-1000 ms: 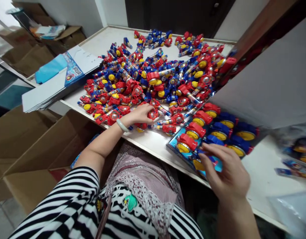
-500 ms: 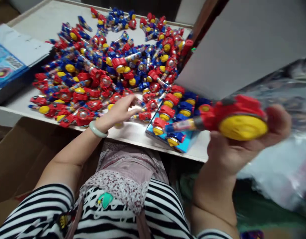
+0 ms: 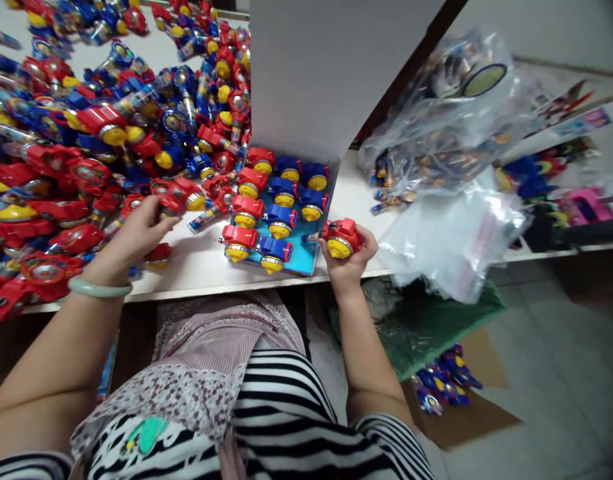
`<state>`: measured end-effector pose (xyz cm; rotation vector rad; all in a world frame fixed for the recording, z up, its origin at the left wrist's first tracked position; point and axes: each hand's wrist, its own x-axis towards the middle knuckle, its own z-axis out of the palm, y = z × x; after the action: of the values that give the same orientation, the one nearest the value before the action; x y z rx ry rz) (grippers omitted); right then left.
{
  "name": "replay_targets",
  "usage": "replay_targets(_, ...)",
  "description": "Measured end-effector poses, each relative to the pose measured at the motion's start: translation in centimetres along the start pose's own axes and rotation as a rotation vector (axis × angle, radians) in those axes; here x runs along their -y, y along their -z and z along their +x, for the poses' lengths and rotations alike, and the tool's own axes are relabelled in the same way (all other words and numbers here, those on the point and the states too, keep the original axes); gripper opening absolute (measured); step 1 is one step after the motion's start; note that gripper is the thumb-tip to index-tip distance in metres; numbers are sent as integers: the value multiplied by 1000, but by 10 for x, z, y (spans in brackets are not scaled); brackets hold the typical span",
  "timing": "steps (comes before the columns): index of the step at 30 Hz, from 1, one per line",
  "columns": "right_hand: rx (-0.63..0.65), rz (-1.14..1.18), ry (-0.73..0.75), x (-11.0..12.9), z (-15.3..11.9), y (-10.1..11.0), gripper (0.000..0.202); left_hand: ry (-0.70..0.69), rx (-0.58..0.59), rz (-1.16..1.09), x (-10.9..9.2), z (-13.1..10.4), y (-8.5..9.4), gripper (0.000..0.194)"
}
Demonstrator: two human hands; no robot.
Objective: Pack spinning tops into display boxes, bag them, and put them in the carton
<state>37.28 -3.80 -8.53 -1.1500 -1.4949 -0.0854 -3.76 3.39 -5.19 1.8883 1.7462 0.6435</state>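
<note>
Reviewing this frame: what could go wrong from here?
1. The right hand holds a red toy close to the front edge of the table; if the fingers slip, it might fall to the floor.
2. Clear plastic bags overhang that edge beside this hand, so a bump could slide them off.
3. The left hand is at a crowded heap of toys; loose ones may get knocked off.

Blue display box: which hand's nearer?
Right. The right hand is beside the display box, on its right; the left hand is farther off to its left, by the loose toys.
</note>
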Motion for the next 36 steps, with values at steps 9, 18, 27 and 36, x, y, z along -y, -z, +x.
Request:
replay_targets(9,336,53,108,-1,25,5,67,-52,-142,-658,-15,-23,11,43)
replay_targets(18,478,75,64,-12,11,-5,64,-107,-81,-892,-37,-28,4,29)
replay_targets(27,468,79,-60,81,56,30,92,-399,364,-759,-135,-47,-7,18)
replay_targets(36,90,89,-95,83,38,48,70,-819,138,-172,-163,-28,-21,30)
